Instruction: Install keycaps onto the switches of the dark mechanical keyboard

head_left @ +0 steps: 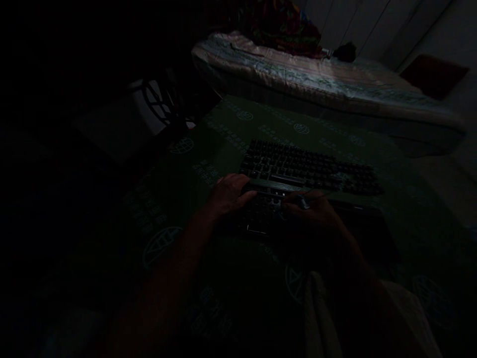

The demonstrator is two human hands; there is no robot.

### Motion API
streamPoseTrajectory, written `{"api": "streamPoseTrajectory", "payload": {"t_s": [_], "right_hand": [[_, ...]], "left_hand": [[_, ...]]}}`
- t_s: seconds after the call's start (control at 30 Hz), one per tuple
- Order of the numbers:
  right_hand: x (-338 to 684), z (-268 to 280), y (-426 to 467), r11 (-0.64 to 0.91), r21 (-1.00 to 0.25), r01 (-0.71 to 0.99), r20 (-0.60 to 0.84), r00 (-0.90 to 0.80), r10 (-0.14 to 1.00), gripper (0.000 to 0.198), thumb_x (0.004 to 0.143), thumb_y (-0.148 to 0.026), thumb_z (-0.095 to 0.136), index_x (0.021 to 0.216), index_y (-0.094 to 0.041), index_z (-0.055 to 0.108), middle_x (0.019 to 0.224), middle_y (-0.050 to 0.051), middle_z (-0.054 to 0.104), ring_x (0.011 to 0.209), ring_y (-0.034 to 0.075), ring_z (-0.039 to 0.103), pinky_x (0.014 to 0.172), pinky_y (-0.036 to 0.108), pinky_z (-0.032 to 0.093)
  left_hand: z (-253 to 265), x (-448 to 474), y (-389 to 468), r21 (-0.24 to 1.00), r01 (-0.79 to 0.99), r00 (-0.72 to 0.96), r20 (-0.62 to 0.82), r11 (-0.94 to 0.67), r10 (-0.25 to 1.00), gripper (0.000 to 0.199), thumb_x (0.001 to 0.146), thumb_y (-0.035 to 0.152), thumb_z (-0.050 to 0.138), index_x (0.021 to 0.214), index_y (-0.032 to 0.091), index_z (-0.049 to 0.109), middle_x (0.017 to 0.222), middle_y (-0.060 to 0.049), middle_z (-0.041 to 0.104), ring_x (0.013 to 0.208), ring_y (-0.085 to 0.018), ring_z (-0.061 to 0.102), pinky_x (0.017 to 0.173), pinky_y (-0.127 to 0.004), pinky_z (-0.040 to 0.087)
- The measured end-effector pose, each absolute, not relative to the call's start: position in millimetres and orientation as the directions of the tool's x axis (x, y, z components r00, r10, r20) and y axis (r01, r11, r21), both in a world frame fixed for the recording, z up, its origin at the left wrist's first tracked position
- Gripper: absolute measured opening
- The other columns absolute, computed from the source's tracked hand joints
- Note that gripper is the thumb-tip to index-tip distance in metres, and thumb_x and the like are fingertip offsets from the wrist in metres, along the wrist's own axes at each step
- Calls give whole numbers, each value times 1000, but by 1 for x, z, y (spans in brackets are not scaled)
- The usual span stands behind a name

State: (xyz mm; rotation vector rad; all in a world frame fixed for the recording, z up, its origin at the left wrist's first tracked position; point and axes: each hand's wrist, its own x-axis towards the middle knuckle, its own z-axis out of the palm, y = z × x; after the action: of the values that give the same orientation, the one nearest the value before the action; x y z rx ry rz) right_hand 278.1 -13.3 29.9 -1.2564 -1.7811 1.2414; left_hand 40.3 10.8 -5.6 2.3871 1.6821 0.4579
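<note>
The scene is very dark. A dark keyboard (255, 216) lies on the green table, its left part showing a bare-looking key area with a few small pale spots. My left hand (231, 194) grips its upper left corner, thumb over the top face. My right hand (313, 211) is bent over the middle of the keyboard, fingers closed on a slim tool (302, 202) with a pale bluish part; its exact kind is too dark to tell. Just beyond lies a set of black keycaps (294, 161) arranged in keyboard rows, with a long space bar cap at the near side.
The green table cover (223, 129) carries pale printed globes and lettering. Behind the table stands a bed (298, 74) with a patterned sheet and a dark red flowered blanket (283, 30). A dark object with a curved lattice frame (158, 102) stands to the left.
</note>
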Motion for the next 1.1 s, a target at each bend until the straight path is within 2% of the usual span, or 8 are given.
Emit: {"api": "streamPoseTrajectory", "payload": {"t_s": [0.23,0.37,0.53,0.63,1.1], "right_hand": [[278,34,-16,19,-952,305,-102,-376,921,18,65,-32,68,66,-15,67,60,1,62,53,11,52,50,22,40],[272,28,-14,74,-959,273,-16,-314,949,18,65,-33,68,68,-16,68,61,1,62,54,11,52,51,23,40],[267,24,-14,171,-936,307,49,-370,928,18,69,-32,65,72,-15,69,61,1,61,55,11,51,48,21,35],[266,26,-15,182,-930,319,33,-420,907,16,70,-31,64,70,-15,68,60,0,60,54,10,49,48,21,34],[264,29,-17,124,-944,307,-16,-415,910,14,69,-29,64,68,-15,65,58,-2,57,51,8,45,49,21,36]], "left_hand": [[-8,39,10,342,874,307,162,-345,938,38,86,47,46,112,20,56,120,-8,62,116,-26,52,99,-44,40],[-5,40,10,342,879,300,145,-333,943,38,86,45,47,110,18,57,119,-9,62,115,-26,53,98,-44,41],[-4,41,10,331,886,291,147,-324,945,38,86,45,48,111,18,57,118,-9,63,114,-27,54,97,-44,42],[-5,41,11,326,883,299,162,-337,940,35,86,45,48,109,21,58,115,-7,64,113,-26,54,97,-43,42],[-4,42,10,334,887,291,133,-319,948,39,86,46,47,112,19,57,122,-9,61,116,-26,52,98,-43,40]]}}
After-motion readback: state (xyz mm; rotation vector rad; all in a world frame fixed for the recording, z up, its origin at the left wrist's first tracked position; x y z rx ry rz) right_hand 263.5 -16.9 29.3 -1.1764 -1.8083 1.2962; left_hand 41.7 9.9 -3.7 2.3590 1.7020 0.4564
